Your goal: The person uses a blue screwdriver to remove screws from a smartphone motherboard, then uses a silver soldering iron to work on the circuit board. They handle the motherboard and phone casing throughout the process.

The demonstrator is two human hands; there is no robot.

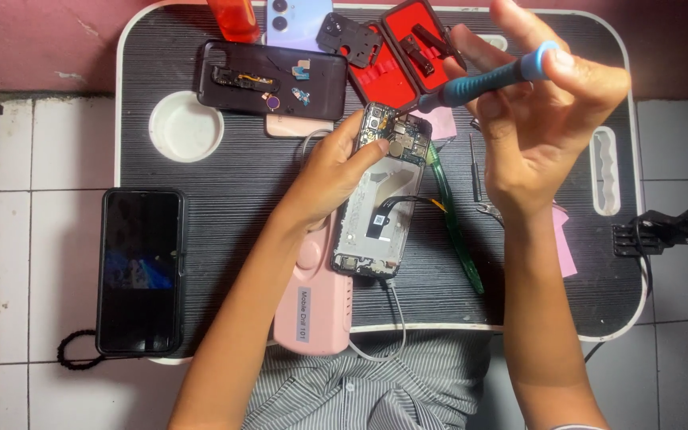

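Note:
An opened phone (382, 199) with its circuit board and flex cable showing lies in the middle of the dark lap table (224, 191). My left hand (330, 171) grips the phone's left edge, the thumb resting near the board at its top. Raised above the table at the upper right, my right hand (539, 111) holds a blue-handled screwdriver (483, 82) between thumb and fingers, its tip pointing down-left toward the phone's top.
A black back cover (272, 80) with small parts lies at the back, beside a red open case (400, 56). A dark phone (140, 271) rests at the left edge. A pink device (316, 302), green pry tool (454, 215), tweezers (475, 171) and black clamp (666, 229) are nearby.

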